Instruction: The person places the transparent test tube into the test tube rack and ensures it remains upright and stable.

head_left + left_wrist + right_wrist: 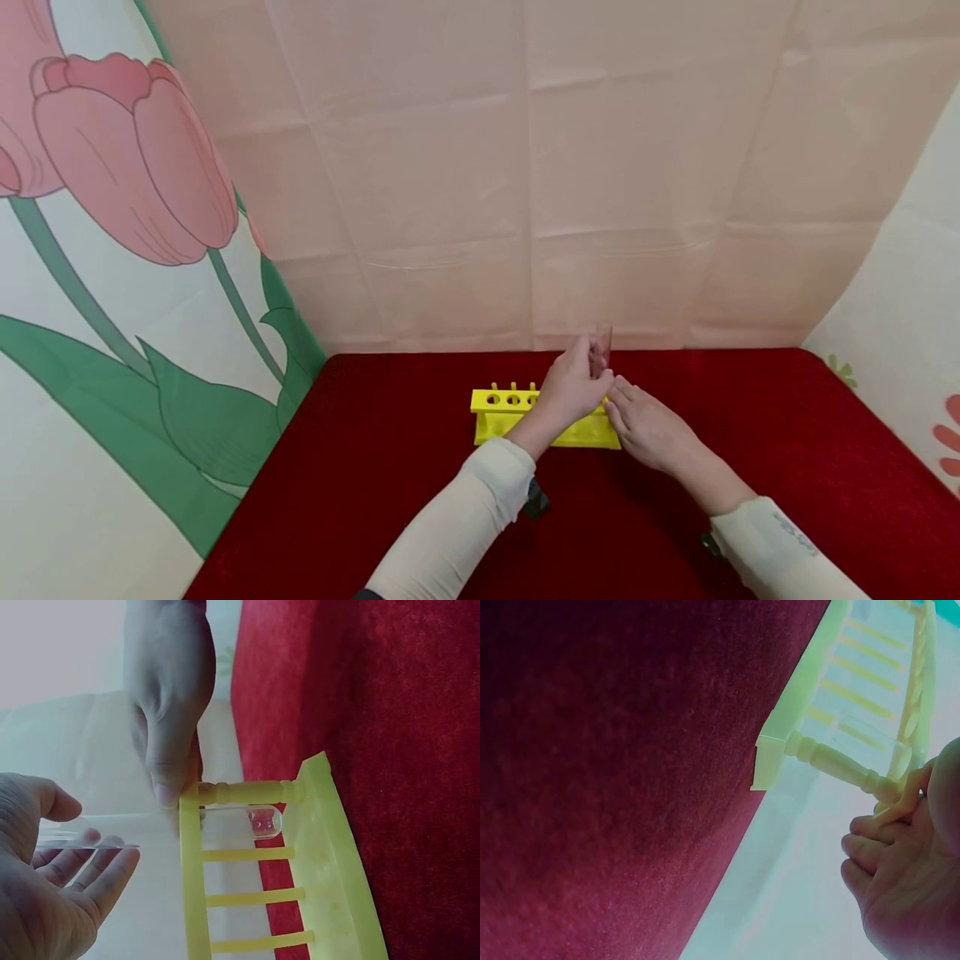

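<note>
A yellow test tube rack (487, 429) stands on the red cloth, with round holes along its top plate and a row of pegs behind. A clear test tube (232, 823) passes through the end hole, its rounded bottom close to the rack's base. My left hand (573, 383) holds the tube's upper part between thumb and fingers. At the rack's right end, my right hand (652, 429) grips the corner of the top plate. In the right wrist view its fingers (866, 851) bend at that corner, beside the turned end post.
The red cloth-covered table (375, 475) runs back to a creased, pale pink backdrop (420, 208). A tulip-printed panel (127, 158) borders the left side, and a white panel (915, 275) with printed flowers borders the right.
</note>
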Available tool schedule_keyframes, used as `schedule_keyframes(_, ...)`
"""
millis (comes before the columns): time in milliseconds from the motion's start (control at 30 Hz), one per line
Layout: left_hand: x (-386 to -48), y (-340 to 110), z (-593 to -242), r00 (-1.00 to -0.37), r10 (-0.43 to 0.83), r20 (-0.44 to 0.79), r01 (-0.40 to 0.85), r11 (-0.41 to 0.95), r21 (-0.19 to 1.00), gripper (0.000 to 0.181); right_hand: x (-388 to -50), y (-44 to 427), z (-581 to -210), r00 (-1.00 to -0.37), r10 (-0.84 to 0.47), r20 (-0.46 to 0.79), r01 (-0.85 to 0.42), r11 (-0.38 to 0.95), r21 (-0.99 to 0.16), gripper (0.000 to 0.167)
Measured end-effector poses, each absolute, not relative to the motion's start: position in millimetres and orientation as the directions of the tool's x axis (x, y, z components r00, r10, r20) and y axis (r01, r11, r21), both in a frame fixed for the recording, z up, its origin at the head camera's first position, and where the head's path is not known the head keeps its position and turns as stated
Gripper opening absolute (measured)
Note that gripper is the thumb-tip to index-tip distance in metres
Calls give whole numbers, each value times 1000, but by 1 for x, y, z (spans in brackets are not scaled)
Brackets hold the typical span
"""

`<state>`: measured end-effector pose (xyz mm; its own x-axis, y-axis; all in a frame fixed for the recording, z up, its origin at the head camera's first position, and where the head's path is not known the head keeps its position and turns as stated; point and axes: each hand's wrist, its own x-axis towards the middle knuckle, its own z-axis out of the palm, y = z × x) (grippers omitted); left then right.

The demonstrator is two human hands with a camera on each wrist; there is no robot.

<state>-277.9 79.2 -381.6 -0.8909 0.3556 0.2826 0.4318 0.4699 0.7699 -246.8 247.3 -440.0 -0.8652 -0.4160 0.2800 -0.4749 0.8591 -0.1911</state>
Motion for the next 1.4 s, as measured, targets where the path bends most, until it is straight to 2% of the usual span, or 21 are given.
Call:
schedule_keyframes(600, -276, 80, -383, -890, 364, 275, 431, 473, 768, 23, -248, 248, -441, -851, -430, 303, -493, 852, -176, 47)
schedule_keyframes(1400, -275, 81, -390, -890, 368, 269, 433, 496, 753, 23, -247, 248, -442, -864, -422, 275, -478, 859, -184, 48)
